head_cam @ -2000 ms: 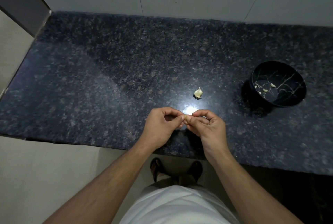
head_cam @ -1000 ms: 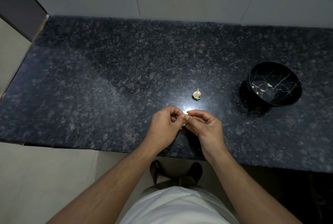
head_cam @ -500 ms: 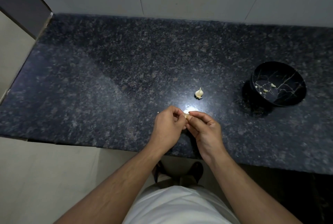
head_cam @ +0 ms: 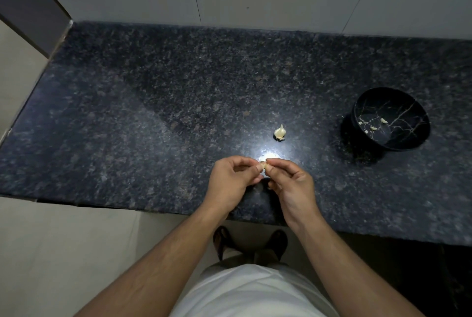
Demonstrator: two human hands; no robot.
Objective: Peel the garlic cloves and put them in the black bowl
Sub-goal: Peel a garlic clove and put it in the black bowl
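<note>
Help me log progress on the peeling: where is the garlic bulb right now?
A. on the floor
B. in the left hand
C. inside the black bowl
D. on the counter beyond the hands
D: the garlic bulb sits alone on the counter, beyond both hands and left of the black bowl.

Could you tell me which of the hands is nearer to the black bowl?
Right. The right hand lies between the left hand and the black bowl, which sits far right.

The small pale garlic clove (head_cam: 263, 164) is mostly hidden between the fingertips of both hands. The dark speckled granite counter (head_cam: 153, 112) is cut off at the right edge.
</note>
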